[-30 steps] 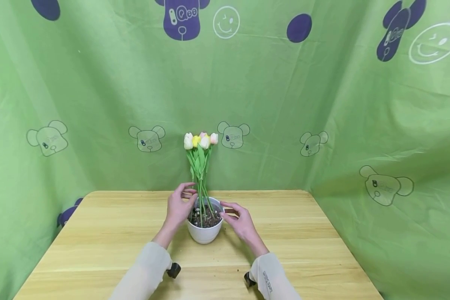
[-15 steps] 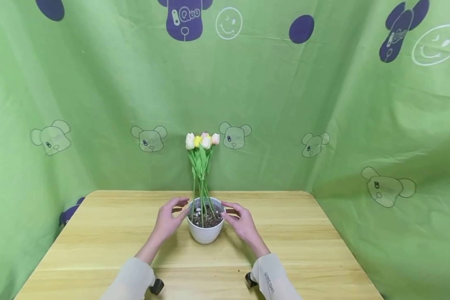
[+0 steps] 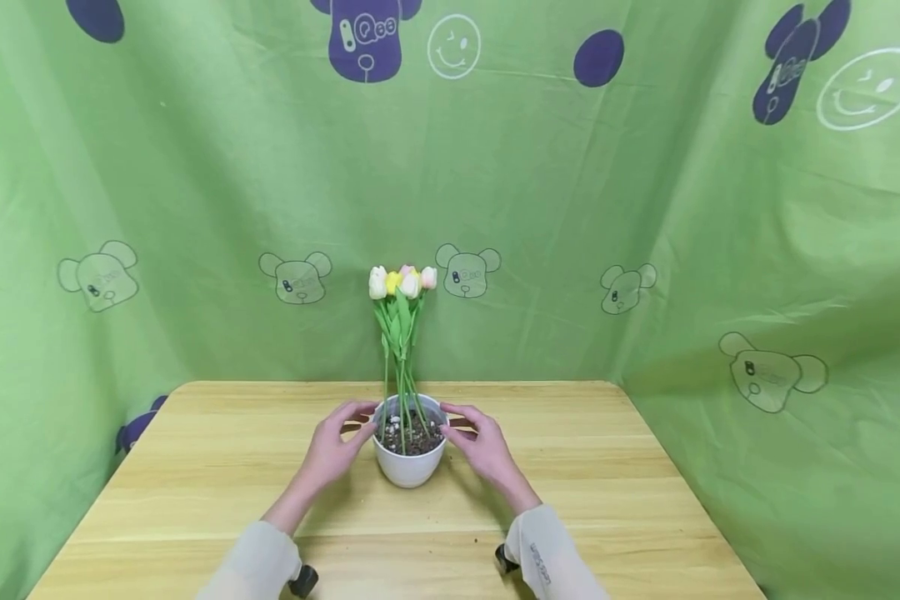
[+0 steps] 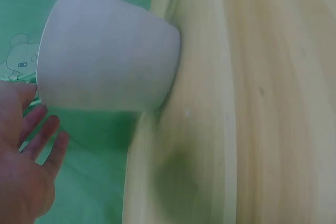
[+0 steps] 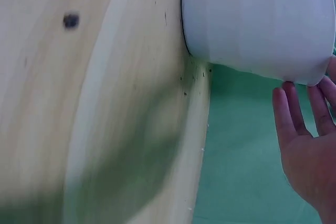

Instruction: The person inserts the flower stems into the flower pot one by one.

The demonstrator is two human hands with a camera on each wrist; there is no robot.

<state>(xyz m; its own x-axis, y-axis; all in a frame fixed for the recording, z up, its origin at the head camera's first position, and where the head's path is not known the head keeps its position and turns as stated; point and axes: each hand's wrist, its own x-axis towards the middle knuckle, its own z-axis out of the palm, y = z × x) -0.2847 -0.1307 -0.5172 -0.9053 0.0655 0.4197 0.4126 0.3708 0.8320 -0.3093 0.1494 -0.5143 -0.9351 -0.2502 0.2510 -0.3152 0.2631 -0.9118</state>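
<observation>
A white flower pot (image 3: pixel 408 472) stands upright on the wooden table, filled with dark soil (image 3: pixel 420 439) flecked with white bits. Several tulips (image 3: pixel 399 325), white, yellow and pink, rise from the soil on long green stems. At the pot's left side is my left hand (image 3: pixel 333 442), thumb and fingertips right at the rim. My right hand (image 3: pixel 487 446) mirrors it on the right, its fingertips touching the upper wall. Both wrist views show fairly straight, spread fingers beside the pot (image 4: pixel 110 51), not wrapped around it.
The light wooden table (image 3: pixel 585 483) spreads out around the pot. Green printed cloth (image 3: pixel 525 167) hangs close behind the table and along both sides. A small dark speck (image 5: pixel 71 21) lies on the wood in the right wrist view.
My left hand has moved from beside the stems, down and left, to the pot's left rim. My right hand stays at the right rim. Pot and tulips hold their place.
</observation>
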